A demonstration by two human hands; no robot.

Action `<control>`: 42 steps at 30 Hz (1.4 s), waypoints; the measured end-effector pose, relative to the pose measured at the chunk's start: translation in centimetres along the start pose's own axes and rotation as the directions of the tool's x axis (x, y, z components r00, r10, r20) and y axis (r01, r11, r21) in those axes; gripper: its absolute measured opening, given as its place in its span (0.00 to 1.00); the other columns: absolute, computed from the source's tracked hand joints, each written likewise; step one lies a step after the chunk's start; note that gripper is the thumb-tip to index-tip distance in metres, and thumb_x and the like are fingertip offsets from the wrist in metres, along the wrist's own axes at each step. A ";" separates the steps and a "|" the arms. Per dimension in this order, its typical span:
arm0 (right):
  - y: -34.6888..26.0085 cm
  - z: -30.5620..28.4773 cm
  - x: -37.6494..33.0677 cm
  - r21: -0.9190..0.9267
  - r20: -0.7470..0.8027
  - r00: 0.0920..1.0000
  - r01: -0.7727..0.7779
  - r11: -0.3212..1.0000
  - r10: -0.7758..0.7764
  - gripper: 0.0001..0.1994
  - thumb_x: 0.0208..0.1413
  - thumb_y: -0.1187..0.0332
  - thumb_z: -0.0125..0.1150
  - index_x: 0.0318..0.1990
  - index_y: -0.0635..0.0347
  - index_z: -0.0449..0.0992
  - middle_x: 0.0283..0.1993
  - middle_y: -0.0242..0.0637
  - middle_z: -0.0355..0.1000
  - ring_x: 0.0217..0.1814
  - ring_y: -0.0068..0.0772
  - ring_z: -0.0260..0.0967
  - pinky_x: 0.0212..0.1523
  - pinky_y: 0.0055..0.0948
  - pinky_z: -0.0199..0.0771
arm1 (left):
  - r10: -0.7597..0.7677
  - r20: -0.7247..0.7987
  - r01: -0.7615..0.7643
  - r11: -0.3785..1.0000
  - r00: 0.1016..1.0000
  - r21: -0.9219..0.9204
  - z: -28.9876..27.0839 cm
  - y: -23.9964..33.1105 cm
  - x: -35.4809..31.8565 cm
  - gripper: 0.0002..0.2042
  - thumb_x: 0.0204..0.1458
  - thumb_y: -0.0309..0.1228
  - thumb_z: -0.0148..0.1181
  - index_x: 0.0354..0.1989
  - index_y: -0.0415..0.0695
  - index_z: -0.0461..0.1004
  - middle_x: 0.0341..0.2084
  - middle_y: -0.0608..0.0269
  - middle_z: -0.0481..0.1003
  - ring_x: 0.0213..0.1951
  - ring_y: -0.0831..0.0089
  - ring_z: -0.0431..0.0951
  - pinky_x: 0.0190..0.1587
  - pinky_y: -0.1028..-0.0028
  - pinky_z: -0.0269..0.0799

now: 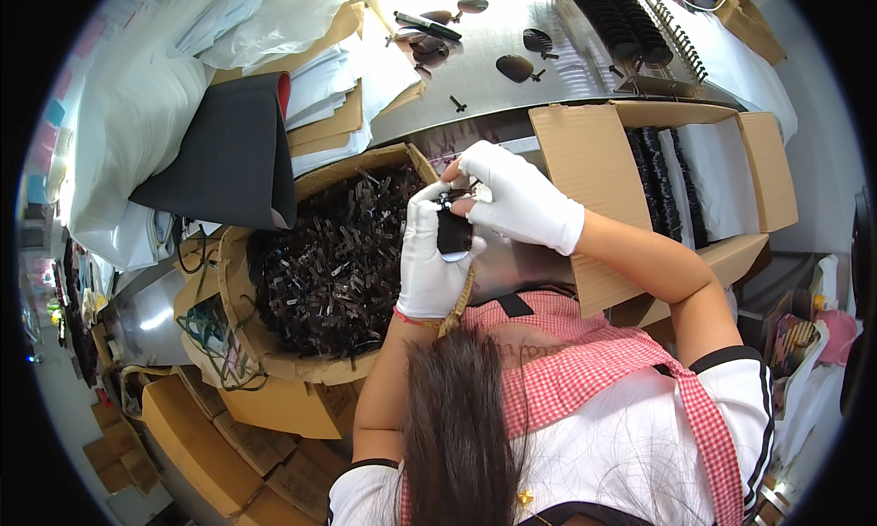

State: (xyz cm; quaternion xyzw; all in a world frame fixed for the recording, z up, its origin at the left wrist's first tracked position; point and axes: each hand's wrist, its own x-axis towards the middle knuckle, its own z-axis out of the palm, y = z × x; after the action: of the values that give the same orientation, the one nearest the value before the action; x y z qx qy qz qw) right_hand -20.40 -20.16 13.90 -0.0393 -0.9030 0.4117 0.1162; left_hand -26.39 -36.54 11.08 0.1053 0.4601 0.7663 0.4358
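Note:
My left hand (429, 257) wears a white glove and holds a dark lens (454, 233), which hangs between its thumb and fingers. My right hand (519, 199), in a white glove with bare fingertips, pinches at the lens's upper edge. A small dark piece is at the fingers there, partly hidden. Just left of my hands stands an open cardboard box (239, 311) heaped with small dark, translucent clip-like parts (333, 261). On the metal table ahead lie several dark teardrop lenses (515, 68) with small stems, and one loose dark part (458, 103).
To the right stands an open carton (580, 174) with rows of black pieces and white sheets. A rack of dark lenses (612, 19) is at the far right, a black marker (427, 25) near the lenses. Papers (320, 92) and a black folder (233, 152) crowd the left.

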 end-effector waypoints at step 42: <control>-1.1 3.2 6.8 -0.134 0.125 0.831 0.556 0.820 -0.543 0.27 0.43 0.50 0.73 0.48 0.56 0.78 0.43 0.42 0.77 0.45 0.50 0.76 0.45 0.46 0.76 | -0.483 0.126 0.393 0.503 0.867 -0.770 -4.7 -1.9 -5.5 0.19 0.65 0.51 0.47 0.46 0.49 0.78 0.47 0.59 0.73 0.49 0.64 0.73 0.45 0.68 0.73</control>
State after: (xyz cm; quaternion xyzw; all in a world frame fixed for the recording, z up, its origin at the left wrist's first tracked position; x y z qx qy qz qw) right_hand -27.76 -22.06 13.88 0.2299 -0.9107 0.2859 0.1896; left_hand -24.68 -43.26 8.26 -0.2525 0.1187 0.7561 0.5921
